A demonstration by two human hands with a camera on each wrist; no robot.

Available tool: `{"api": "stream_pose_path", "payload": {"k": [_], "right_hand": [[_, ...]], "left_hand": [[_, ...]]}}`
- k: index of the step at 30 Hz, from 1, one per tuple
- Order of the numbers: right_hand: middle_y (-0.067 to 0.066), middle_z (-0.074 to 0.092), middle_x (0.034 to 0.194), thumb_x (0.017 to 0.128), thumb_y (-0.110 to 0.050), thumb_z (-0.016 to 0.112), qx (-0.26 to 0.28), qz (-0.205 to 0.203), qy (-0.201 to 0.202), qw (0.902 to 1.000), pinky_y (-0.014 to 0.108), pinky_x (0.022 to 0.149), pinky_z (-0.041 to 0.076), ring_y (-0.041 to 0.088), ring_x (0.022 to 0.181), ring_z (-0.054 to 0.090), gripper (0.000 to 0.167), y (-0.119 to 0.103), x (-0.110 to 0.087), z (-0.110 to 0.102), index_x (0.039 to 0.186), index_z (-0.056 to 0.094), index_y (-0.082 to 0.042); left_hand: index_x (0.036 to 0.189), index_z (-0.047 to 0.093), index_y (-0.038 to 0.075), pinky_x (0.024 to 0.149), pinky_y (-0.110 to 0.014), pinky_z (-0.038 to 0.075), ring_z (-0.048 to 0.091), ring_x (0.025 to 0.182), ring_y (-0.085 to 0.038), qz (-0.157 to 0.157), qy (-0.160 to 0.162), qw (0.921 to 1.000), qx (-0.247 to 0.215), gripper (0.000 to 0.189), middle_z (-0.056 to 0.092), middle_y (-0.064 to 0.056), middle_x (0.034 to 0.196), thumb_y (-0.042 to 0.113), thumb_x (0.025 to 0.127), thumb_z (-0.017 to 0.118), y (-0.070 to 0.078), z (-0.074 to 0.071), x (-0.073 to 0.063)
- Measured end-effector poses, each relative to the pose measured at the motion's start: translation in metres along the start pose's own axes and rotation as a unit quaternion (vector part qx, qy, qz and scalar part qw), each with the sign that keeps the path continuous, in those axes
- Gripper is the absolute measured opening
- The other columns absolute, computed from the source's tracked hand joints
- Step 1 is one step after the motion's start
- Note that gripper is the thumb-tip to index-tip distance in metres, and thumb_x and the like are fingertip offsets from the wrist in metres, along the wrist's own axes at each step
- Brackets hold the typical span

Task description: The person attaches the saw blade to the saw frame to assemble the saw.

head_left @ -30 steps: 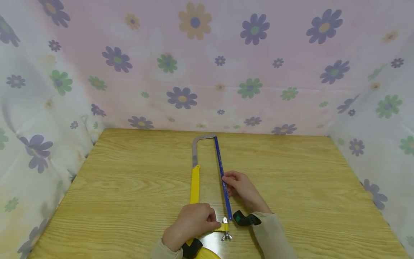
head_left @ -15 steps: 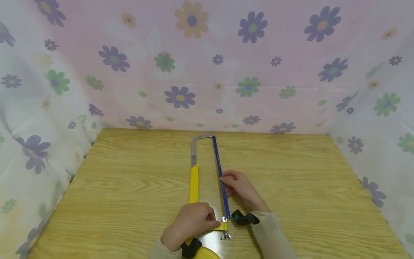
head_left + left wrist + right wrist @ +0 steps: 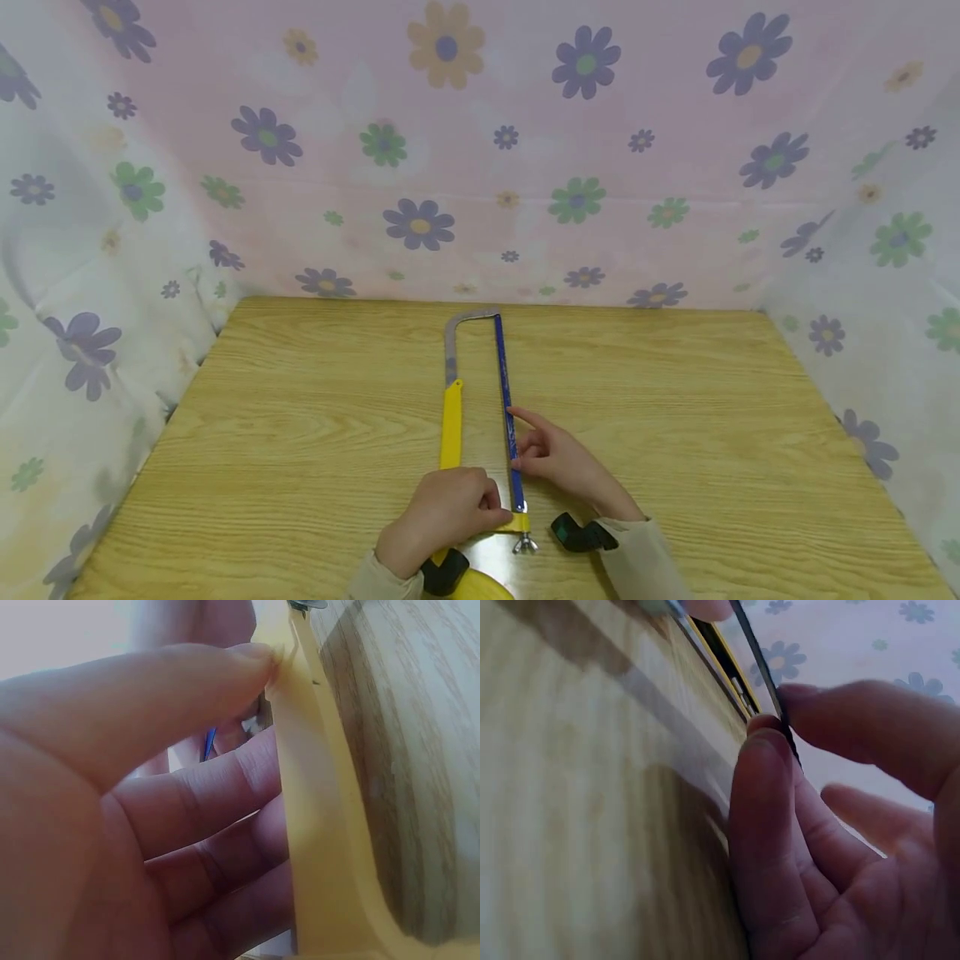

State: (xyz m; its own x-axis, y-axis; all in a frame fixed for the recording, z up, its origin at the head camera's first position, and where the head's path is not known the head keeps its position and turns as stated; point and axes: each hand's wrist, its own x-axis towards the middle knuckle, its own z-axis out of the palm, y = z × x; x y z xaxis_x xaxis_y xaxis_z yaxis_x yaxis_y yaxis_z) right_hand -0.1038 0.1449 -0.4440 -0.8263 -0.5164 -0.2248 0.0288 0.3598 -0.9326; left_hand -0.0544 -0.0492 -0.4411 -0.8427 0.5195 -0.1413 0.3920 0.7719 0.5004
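A hacksaw frame (image 3: 452,425) lies on the table, yellow with a grey curved front. Its blue hacksaw blade (image 3: 504,367) runs from the grey tip to the small metal holder at the yellow near end. A wing nut (image 3: 526,543) sticks out below that end. My left hand (image 3: 446,512) grips the yellow frame near the wing nut; in the left wrist view its thumb presses the yellow bar (image 3: 319,802), fingers against the other side. My right hand (image 3: 562,462) pinches the blade between thumb and fingers, index finger stretched along it. Whether the blade's near hole sits on the pin, I cannot tell.
The wood-grain table (image 3: 300,417) extends to both sides of the saw. A flowered cloth (image 3: 480,167) hangs behind it and at its left and right edges. The yellow handle (image 3: 480,586) is cut off at the bottom of the head view.
The blade's near end has shifted left and down, now against the metal holder. My right hand has moved slightly nearer, its index finger straightening out. My left hand keeps its hold.
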Motion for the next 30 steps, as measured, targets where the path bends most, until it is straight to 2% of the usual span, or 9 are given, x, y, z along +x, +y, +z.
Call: {"api": "stream_pose_path", "payload": {"k": [3, 7, 12, 17, 24, 30], "right_hand": [[0.010, 0.058, 0.092, 0.083, -0.011, 0.062, -0.018, -0.012, -0.011, 0.9997, 0.026, 0.068, 0.044, 0.019, 0.076, 0.056, 0.057, 0.008, -0.004, 0.001, 0.134, 0.038, -0.013], [0.004, 0.058, 0.086, 0.084, -0.019, 0.062, -0.044, -0.027, -0.027, 0.9983, 0.025, 0.066, 0.044, 0.014, 0.073, 0.053, 0.034, 0.022, -0.008, 0.002, 0.118, 0.055, -0.017], [0.000, 0.057, 0.077, 0.086, -0.022, 0.060, -0.047, -0.041, -0.045, 0.9970, 0.024, 0.061, 0.042, 0.010, 0.068, 0.050, 0.019, 0.026, -0.017, 0.003, 0.104, 0.062, -0.017], [-0.002, 0.053, 0.071, 0.087, -0.020, 0.058, -0.046, -0.045, -0.054, 0.9965, 0.021, 0.056, 0.040, 0.006, 0.062, 0.048, 0.015, 0.029, -0.024, 0.004, 0.099, 0.064, -0.014], [-0.002, 0.054, 0.072, 0.085, -0.026, 0.060, -0.039, 0.004, -0.060, 0.9974, 0.022, 0.054, 0.039, 0.009, 0.061, 0.047, 0.016, 0.029, -0.028, 0.005, 0.099, 0.063, -0.019], [-0.001, 0.054, 0.070, 0.083, -0.027, 0.062, -0.044, 0.012, -0.062, 0.9971, 0.022, 0.052, 0.038, 0.010, 0.059, 0.046, 0.018, 0.025, -0.029, 0.007, 0.100, 0.062, -0.020]], "left_hand": [[0.062, 0.060, 0.030, 0.044, -0.021, 0.033, 0.041, 0.049, 0.001, -0.001, -0.001, 1.0000, -0.001, 0.022, 0.046, 0.020, 0.058, 0.046, 0.076, 0.063, 0.000, 0.000, 0.001], [0.061, 0.060, 0.030, 0.044, -0.022, 0.033, 0.041, 0.049, 0.001, -0.001, 0.003, 1.0000, 0.005, 0.022, 0.046, 0.020, 0.058, 0.047, 0.075, 0.063, -0.001, 0.000, 0.000], [0.061, 0.059, 0.030, 0.045, -0.022, 0.032, 0.041, 0.050, 0.001, -0.003, 0.004, 1.0000, 0.006, 0.022, 0.045, 0.020, 0.059, 0.047, 0.075, 0.063, -0.002, 0.001, -0.001], [0.062, 0.059, 0.030, 0.045, -0.022, 0.033, 0.041, 0.050, 0.001, -0.005, -0.001, 1.0000, 0.004, 0.023, 0.045, 0.020, 0.059, 0.048, 0.076, 0.063, -0.001, 0.001, -0.001], [0.062, 0.059, 0.030, 0.045, -0.022, 0.033, 0.040, 0.050, 0.000, -0.006, -0.002, 1.0000, 0.005, 0.023, 0.044, 0.019, 0.060, 0.049, 0.076, 0.063, -0.001, 0.001, 0.000], [0.061, 0.058, 0.031, 0.045, -0.022, 0.033, 0.040, 0.049, 0.001, -0.006, -0.001, 1.0000, 0.006, 0.024, 0.044, 0.019, 0.060, 0.049, 0.075, 0.063, -0.001, 0.002, 0.000]]}}
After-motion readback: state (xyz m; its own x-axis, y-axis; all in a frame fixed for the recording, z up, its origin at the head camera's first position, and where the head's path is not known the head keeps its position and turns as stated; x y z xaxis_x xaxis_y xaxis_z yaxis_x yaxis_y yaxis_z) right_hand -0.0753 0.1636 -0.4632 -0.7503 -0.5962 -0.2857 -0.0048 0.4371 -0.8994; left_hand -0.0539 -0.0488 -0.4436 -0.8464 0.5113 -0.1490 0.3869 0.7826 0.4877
